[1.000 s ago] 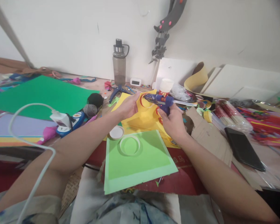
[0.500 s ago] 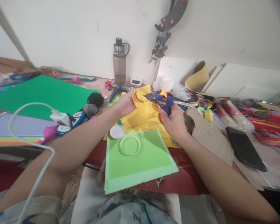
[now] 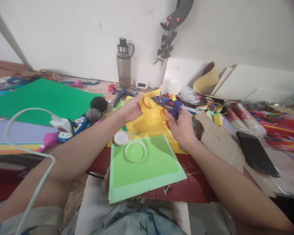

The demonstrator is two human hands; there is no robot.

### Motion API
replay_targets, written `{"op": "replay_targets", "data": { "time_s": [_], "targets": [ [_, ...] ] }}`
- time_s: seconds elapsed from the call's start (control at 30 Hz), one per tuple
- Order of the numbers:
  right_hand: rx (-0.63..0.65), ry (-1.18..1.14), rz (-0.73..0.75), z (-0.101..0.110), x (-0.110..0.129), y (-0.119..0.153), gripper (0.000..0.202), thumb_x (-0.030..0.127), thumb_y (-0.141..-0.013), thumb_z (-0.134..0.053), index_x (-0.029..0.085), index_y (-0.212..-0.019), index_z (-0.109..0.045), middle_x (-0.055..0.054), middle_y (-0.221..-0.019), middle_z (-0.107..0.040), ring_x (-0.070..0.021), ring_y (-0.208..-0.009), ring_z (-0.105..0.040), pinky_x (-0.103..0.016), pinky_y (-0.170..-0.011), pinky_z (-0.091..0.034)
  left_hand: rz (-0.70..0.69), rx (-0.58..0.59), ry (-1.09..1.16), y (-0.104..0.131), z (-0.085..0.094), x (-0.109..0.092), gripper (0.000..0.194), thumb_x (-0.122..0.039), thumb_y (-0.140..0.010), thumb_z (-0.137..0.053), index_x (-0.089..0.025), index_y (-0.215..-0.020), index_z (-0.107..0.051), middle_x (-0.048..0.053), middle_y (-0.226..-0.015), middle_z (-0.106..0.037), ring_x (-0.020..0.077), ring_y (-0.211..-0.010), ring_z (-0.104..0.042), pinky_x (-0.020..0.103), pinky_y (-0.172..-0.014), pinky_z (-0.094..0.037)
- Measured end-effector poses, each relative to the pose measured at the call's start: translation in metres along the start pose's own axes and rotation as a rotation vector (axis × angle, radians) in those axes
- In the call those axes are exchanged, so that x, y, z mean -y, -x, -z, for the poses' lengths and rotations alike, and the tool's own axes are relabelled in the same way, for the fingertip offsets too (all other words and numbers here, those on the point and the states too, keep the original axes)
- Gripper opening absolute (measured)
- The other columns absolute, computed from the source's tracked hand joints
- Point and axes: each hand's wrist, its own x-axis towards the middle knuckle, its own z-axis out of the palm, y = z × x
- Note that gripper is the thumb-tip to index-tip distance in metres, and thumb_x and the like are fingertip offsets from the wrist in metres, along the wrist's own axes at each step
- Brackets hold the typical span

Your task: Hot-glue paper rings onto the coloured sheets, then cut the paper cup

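Observation:
My left hand [image 3: 134, 108] is closed on the left edge of a yellow paper sheet [image 3: 154, 114], which it holds raised and tilted. A ring with a red edge [image 3: 147, 101] sits against the upper part of this sheet. My right hand [image 3: 182, 126] grips a blue glue gun [image 3: 170, 105] with a clear glue stick [image 3: 192, 110] poking out of its back. The gun's nozzle points left, at the ring; I cannot tell if it touches. Nearer to me, a white ring [image 3: 135, 160] and a round white lid [image 3: 122, 138] lie by light green sheets [image 3: 147, 176].
A grey water bottle [image 3: 123, 67] and a small white clock [image 3: 141, 85] stand by the wall. On the right lie a black phone [image 3: 257, 154] and cardboard [image 3: 221, 140]. A white cable [image 3: 42, 182] loops across the left side. Dark green paper [image 3: 46, 99] lies at far left.
The glue gun's nozzle has shifted slightly right along the ring. The yellow sheet is tilted a little differently. Both hands keep their hold.

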Motion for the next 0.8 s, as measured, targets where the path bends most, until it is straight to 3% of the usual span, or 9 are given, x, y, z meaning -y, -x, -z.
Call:
{"op": "replay_targets", "data": {
  "time_s": [0.37,0.57,0.8],
  "targets": [
    [0.04,0.086,-0.052,0.002,0.007,-0.001,0.036,0.041,-0.1,-0.053,0.019,-0.127,-0.063,-0.022,-0.122,-0.073,-0.0425,-0.121,-0.063,-0.065,-0.107,-0.045,0.029,-0.017,-0.047,-0.001,0.001,0.002,0.06,-0.053,-0.115,-0.034,-0.013,-0.138,-0.072,0.014,-0.115,-0.085,0.03,-0.118,-0.08,0.046,-0.111,-0.061],
    [0.048,0.145,-0.082,0.002,0.012,0.0,0.03,0.037,-0.098,-0.054,0.018,-0.118,-0.065,-0.019,-0.111,-0.071,-0.0394,-0.11,-0.059,-0.058,-0.098,-0.045,0.118,0.008,0.0,-0.001,0.003,0.001,0.054,-0.045,-0.116,-0.036,-0.01,-0.141,-0.068,0.015,-0.116,-0.085,0.0276,-0.114,-0.081,0.043,-0.113,-0.06],
    [0.065,0.159,-0.059,0.002,0.016,-0.001,0.03,0.034,-0.098,-0.052,0.017,-0.119,-0.066,-0.018,-0.105,-0.071,-0.037,-0.1,-0.059,-0.059,-0.099,-0.039,0.121,-0.003,0.018,0.001,-0.001,0.002,0.059,-0.05,-0.116,-0.033,-0.011,-0.139,-0.07,0.014,-0.112,-0.085,0.0294,-0.115,-0.081,0.045,-0.111,-0.061]
  ]
}}
